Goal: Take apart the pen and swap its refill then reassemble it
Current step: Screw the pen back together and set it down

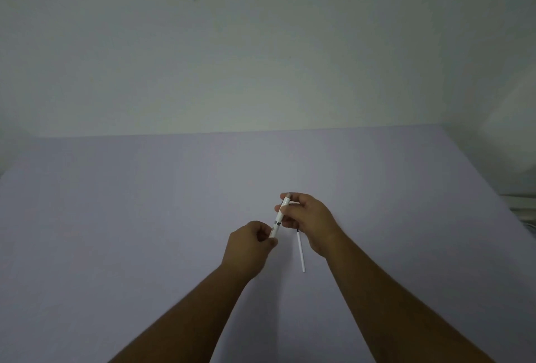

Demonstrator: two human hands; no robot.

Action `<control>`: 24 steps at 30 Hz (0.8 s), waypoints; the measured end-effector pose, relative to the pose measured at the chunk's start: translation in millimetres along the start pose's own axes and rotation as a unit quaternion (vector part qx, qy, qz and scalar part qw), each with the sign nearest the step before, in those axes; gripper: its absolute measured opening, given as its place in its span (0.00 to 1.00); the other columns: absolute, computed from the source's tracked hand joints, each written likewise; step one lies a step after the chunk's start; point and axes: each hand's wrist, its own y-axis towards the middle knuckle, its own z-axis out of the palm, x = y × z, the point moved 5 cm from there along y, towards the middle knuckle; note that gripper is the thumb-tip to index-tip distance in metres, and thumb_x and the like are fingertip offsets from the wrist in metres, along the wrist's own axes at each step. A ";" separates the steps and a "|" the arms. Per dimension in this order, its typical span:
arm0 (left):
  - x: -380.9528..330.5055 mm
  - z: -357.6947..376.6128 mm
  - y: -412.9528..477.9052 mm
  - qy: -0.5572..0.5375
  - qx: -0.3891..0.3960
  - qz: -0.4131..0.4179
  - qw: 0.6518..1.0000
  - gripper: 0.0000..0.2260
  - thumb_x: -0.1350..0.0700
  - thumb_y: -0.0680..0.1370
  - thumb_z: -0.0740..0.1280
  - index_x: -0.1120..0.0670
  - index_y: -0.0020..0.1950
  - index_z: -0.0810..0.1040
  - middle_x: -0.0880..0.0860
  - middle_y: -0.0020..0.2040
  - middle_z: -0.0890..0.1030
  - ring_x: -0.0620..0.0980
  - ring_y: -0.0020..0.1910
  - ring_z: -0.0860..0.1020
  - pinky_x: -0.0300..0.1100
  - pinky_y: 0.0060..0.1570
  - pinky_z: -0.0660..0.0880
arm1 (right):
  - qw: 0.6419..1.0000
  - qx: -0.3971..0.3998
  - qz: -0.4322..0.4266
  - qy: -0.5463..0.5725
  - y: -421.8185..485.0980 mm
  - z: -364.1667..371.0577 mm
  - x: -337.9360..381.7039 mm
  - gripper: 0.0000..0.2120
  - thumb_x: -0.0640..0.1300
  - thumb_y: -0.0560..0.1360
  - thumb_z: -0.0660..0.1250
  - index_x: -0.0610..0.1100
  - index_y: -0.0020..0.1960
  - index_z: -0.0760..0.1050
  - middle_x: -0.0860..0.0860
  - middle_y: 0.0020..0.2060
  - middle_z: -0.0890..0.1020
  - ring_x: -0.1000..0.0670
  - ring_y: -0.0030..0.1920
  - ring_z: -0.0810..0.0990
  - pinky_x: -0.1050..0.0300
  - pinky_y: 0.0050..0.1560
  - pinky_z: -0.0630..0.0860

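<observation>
A white pen (pixel 280 215) with a grey band around its middle is held tilted above the table, between both hands. My left hand (pixel 250 243) pinches its lower end between thumb and fingers. My right hand (pixel 310 222) grips its upper half, with fingertips near the top. A thin white refill (pixel 300 251) lies on the table just below my right hand; its dark tip points away from me and is partly hidden by the hand.
The pale lilac table (pixel 145 232) spreads wide on all sides. A plain light wall (pixel 261 58) stands behind it. Something pale sits past the table's right edge (pixel 522 209).
</observation>
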 end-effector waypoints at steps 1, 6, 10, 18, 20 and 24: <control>0.0 0.8 -0.6 -0.002 -0.002 -0.002 1.000 0.04 0.54 0.72 0.71 0.50 0.42 0.77 0.45 0.33 0.77 0.43 0.32 0.74 0.36 0.32 0.71 | 1.000 0.006 0.002 -0.005 -0.9 -0.5 -0.3 0.11 0.36 0.73 0.66 0.44 0.54 0.78 0.45 0.46 0.85 0.51 0.43 0.84 0.62 0.40 0.80; -1.6 1.3 -2.0 -0.001 -0.043 0.003 0.999 0.03 0.56 0.72 0.70 0.52 0.44 0.78 0.45 0.33 0.77 0.43 0.31 0.74 0.35 0.30 0.67 | 0.999 0.035 0.005 -0.034 -1.8 3.0 3.8 0.09 0.35 0.74 0.63 0.42 0.52 0.78 0.44 0.45 0.84 0.50 0.44 0.84 0.61 0.43 0.81; 1.1 5.8 -1.1 -0.005 -0.054 -0.005 0.999 0.05 0.55 0.73 0.71 0.54 0.46 0.79 0.45 0.33 0.76 0.43 0.32 0.74 0.34 0.31 0.68 | 0.996 0.049 0.010 -0.069 1.9 4.4 6.3 0.10 0.35 0.74 0.63 0.42 0.53 0.77 0.43 0.46 0.84 0.48 0.46 0.84 0.61 0.43 0.81; 29.3 24.0 10.8 -0.012 0.018 -0.084 0.996 0.06 0.55 0.70 0.73 0.53 0.43 0.78 0.52 0.40 0.82 0.49 0.36 0.79 0.36 0.34 0.75 | 0.964 -0.096 0.041 -0.243 13.0 -24.9 -36.3 0.15 0.45 0.76 0.63 0.43 0.61 0.75 0.46 0.54 0.81 0.46 0.52 0.80 0.52 0.59 0.76; 35.4 32.8 11.5 -0.011 0.028 -0.103 0.994 0.06 0.55 0.70 0.73 0.53 0.43 0.78 0.52 0.41 0.82 0.50 0.38 0.80 0.38 0.36 0.76 | 0.933 -0.137 0.041 -0.330 11.6 -35.8 -48.1 0.10 0.42 0.76 0.62 0.42 0.54 0.77 0.45 0.52 0.82 0.47 0.51 0.79 0.59 0.52 0.73; 45.9 46.7 17.4 -0.002 0.021 -0.117 0.993 0.06 0.53 0.70 0.73 0.52 0.42 0.78 0.49 0.38 0.79 0.49 0.39 0.80 0.41 0.41 0.78 | 0.906 -0.139 0.066 -0.395 7.1 -40.3 -69.4 0.06 0.41 0.74 0.63 0.42 0.48 0.77 0.44 0.47 0.83 0.45 0.49 0.80 0.62 0.44 0.69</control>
